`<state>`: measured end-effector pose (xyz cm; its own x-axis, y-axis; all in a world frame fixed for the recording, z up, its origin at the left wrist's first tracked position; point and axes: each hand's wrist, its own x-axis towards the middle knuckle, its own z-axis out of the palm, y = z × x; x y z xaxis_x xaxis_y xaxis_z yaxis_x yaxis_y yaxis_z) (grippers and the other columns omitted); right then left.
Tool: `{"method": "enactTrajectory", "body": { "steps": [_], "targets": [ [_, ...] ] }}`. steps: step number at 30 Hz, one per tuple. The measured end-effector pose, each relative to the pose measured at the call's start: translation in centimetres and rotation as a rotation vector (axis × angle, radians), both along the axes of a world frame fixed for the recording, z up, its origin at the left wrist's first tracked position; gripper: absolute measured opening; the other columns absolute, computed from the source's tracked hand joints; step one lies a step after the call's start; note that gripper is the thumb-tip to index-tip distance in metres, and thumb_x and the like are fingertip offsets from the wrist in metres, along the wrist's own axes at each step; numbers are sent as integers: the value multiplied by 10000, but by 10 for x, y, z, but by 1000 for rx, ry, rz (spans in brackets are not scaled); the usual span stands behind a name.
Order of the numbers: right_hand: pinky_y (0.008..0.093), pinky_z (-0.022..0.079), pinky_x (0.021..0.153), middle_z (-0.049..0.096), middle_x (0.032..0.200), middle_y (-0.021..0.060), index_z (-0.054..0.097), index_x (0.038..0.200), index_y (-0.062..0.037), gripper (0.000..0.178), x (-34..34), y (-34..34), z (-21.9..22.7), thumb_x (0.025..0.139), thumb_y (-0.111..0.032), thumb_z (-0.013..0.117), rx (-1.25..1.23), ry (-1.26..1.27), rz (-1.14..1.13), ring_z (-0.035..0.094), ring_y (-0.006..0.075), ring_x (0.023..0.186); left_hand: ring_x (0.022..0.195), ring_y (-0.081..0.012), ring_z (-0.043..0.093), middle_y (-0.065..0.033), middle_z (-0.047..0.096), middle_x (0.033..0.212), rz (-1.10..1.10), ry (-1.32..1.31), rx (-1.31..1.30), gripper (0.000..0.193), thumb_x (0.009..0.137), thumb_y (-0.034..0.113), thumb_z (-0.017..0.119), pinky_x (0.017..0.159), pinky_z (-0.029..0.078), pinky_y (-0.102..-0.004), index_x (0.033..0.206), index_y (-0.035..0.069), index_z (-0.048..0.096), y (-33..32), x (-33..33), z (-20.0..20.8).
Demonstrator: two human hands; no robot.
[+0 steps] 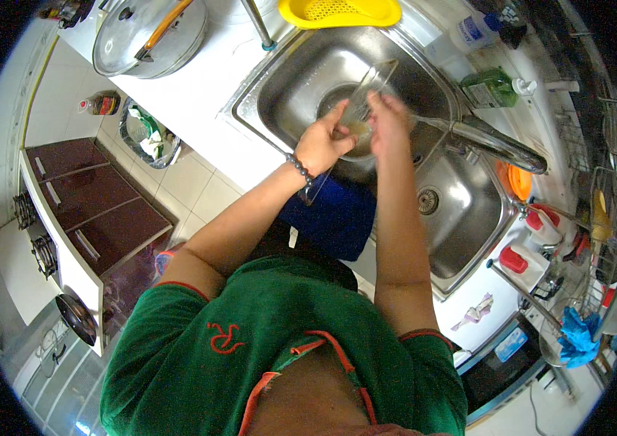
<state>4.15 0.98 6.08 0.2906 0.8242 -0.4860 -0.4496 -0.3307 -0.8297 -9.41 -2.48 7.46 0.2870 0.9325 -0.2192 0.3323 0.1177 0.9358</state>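
Observation:
Over the left basin of a steel double sink, my left hand grips a clear, straight-edged piece, perhaps a plastic or glass container or lid. Its fingers are closed round the edge, and a dark bead bracelet circles the wrist. My right hand is against the same clear piece on its right side. Motion smears its fingers, so whether they hold anything does not show. From the right the faucet points toward my right hand, its spout end close to that wrist.
A yellow strainer lies beyond the sink. At the far left stands a lidded pot on the white counter. Along the right are a green soap bottle, an orange item, red-and-white containers, blue gloves and a wire rack.

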Motion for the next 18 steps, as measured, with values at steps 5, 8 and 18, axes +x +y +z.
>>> {"method": "enactTrajectory", "body": {
  "steps": [5,8,18],
  "targets": [
    [266,448,612,604,783,41,622,859,-6,98,-13,-28,2,799,-82,635,52,93,49,547,132,695,761,-102,548,-106,614,892,26,-14,113,685,740,125,685,701,467,-251,1325,-11,355,9,0,-17],
    [274,456,612,604,777,49,620,842,4,82,-8,-9,2,790,-56,639,57,43,-23,551,141,696,760,-107,565,-94,627,872,11,13,82,657,758,102,662,696,472,-245,1326,-14,353,3,3,-9],
    [269,449,593,603,772,29,630,847,-3,119,-23,-18,10,794,-106,661,-29,-16,-22,542,128,661,611,-90,547,-67,606,716,35,45,76,679,763,94,655,553,462,-230,1337,-46,320,11,-3,-9]
  ]
}}
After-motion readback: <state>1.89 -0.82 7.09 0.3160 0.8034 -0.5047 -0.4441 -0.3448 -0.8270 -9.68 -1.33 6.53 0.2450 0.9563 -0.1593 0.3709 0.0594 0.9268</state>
